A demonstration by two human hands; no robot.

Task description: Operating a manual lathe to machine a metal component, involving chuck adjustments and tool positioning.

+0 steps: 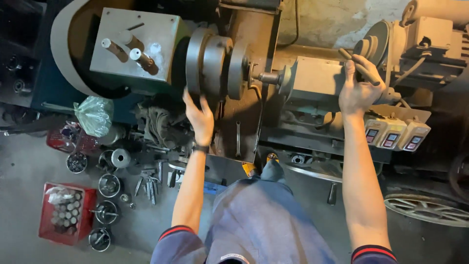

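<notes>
Concrete floor [29, 166] fills the lower left of the frame, carrying a red crate [66, 213] of metal cylinders and several round metal parts. Across the upper half stands a grey lathe [312, 78]. Your left hand [199, 117] lies at centre frame against the lower rim of the chuck [210, 66], fingers spread and released, grasping nothing. Your right hand [359, 85], upper right, is clenched around a dark lever handle [359, 66] on the tailstock. Three switch boxes [395, 134] sit just below that wrist.
</notes>
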